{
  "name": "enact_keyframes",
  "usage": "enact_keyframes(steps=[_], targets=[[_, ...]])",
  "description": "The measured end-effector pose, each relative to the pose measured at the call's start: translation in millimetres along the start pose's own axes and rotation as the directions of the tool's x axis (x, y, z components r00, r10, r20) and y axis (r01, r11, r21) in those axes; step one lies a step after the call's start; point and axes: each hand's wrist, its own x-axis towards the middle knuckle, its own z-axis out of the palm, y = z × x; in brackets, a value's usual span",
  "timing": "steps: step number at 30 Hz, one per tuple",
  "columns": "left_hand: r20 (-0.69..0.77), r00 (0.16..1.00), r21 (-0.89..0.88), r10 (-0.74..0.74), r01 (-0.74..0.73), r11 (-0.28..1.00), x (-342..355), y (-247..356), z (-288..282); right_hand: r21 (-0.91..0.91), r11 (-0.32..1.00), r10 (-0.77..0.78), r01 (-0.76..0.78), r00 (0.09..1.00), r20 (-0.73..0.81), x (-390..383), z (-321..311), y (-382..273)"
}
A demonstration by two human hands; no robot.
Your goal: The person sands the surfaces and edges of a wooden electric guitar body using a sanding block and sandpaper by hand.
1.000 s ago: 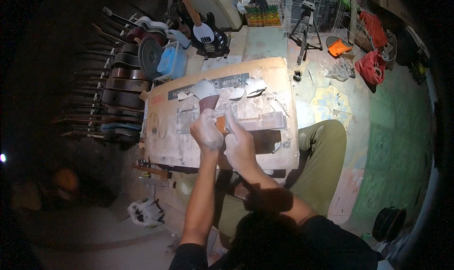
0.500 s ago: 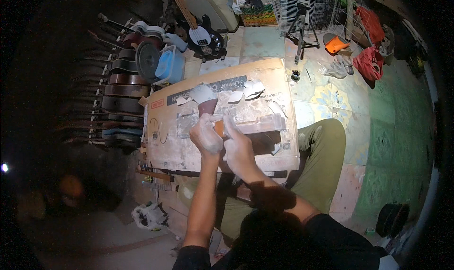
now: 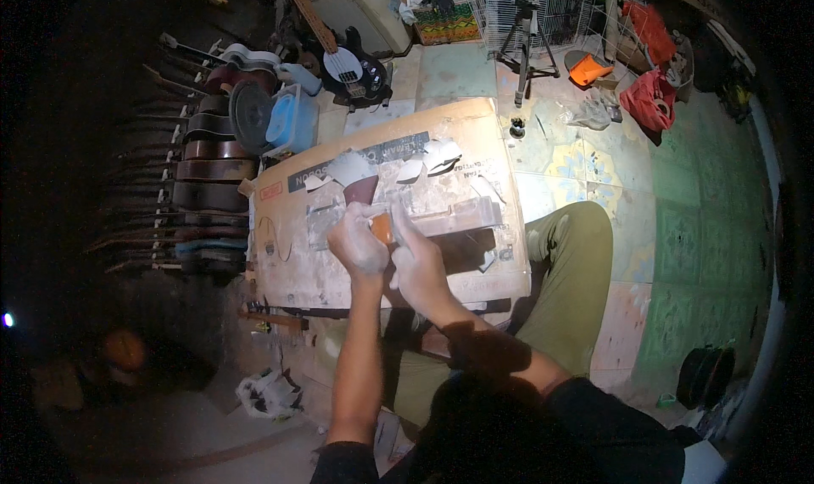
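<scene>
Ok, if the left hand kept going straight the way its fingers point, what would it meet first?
Probably the dark red wedge-shaped piece just beyond the left hand on the cardboard sheet; depth is unclear.

Both forearms reach forward, left hand (image 3: 358, 245) and right hand (image 3: 417, 262) side by side, fingers curled.

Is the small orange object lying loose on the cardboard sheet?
No, the small orange object sits pinched between the left hand and right hand.
</scene>
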Motion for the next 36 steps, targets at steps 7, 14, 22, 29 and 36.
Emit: enact_keyframes(steps=[7,14,22,29,36], targets=[[-0.084,0.996,0.009,0.029,-0.029,1.0,0,-8,6,0.398,0.917,0.045,0.025,0.985,-0.165,-41,-25,-13],[-0.058,0.996,-0.039,0.063,-0.065,0.997,2,-13,9,0.237,0.963,0.135,-0.13,0.991,-0.005,-1,0,-25],[-0.003,0.999,0.024,-0.052,0.052,0.998,-2,-13,4,-0.08,0.992,-0.095,0.092,0.995,-0.031,-3,6,-27],[-0.024,0.999,0.027,-0.025,0.026,0.999,-7,-14,1,-0.086,0.983,-0.167,0.165,0.986,-0.01,11,8,-23],[-0.05,0.999,-0.04,-0.014,0.012,0.999,7,-6,6,-0.232,0.946,-0.224,0.225,0.974,0.032,20,5,-19]])
